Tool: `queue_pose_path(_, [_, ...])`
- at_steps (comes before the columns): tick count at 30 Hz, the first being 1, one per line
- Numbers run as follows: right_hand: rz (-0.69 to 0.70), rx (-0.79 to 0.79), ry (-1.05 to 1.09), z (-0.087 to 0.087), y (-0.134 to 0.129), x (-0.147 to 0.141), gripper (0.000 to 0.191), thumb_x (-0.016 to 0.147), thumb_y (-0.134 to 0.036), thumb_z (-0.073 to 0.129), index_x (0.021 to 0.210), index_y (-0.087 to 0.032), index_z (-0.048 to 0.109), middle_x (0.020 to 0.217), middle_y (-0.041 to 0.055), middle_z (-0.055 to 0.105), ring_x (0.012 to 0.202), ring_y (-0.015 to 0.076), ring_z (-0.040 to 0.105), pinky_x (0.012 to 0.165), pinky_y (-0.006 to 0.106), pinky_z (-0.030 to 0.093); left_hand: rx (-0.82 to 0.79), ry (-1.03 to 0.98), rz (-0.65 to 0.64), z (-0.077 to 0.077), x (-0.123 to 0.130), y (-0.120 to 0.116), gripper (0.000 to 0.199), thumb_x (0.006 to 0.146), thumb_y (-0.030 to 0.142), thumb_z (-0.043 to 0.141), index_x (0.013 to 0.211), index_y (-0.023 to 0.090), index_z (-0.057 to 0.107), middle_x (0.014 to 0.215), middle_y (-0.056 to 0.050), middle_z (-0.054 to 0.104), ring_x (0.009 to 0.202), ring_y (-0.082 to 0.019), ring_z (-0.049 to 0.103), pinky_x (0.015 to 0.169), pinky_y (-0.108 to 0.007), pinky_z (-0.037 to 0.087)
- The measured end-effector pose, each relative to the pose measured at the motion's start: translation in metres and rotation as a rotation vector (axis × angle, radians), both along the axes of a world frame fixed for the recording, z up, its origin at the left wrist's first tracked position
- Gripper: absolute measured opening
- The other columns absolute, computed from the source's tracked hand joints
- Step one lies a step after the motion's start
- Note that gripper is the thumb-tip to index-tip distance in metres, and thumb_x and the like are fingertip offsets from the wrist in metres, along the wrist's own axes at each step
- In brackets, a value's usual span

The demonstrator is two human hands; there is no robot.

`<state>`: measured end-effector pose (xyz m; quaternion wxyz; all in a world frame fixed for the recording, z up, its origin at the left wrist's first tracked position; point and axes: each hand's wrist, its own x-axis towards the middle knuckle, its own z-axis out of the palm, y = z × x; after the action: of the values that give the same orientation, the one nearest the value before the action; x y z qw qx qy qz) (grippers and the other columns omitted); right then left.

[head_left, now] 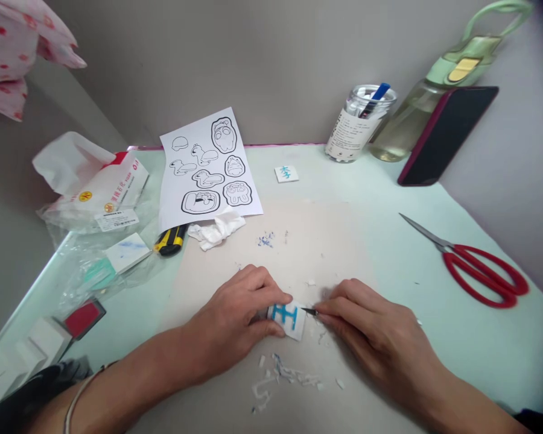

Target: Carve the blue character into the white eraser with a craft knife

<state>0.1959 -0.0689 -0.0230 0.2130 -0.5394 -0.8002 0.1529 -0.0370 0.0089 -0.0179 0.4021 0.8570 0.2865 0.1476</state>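
My left hand (pixel 248 310) grips a small white block (pixel 297 328) by its left side, thumb below and fingers above. Blue strokes mark the block's top face. In my right hand (pixel 375 325) a thin pointed blade (pixel 309 311) is pinched, its tip at the block's upper right edge. Most of the tool's handle is hidden by the fingers. White and blue shavings (pixel 294 375) lie just below the block, and blue crumbs (pixel 266 239) lie above it.
Red-handled scissors (pixel 484 274) lie at right. Behind stand a jar of pens (pixel 353 129), a bottle (pixel 407 114) and a phone (pixel 447 135). A printed sheet (pixel 210 175), crumpled tissue (pixel 217 230), yellow-black cutter (pixel 171 241), tissue pack (pixel 117 184) and red ink pad (pixel 84 318) sit left.
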Motion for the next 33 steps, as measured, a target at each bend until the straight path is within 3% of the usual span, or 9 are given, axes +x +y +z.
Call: queue_pose_path(33, [-0.019,-0.029,0.067,-0.0011,-0.0047,-0.0055,0.015,0.095,-0.016,0.048,0.091,-0.020,0.061,0.077,0.0015,0.051,0.069,0.0135,0.050,0.057,0.026,0.037,0.033,-0.039,-0.001,-0.0053,-0.0025,-0.0030,0.028,0.085,0.016,0.068,0.113,0.018,0.063,0.100,-0.005,0.060,0.095,-0.020,0.052,0.082,-0.032,0.044])
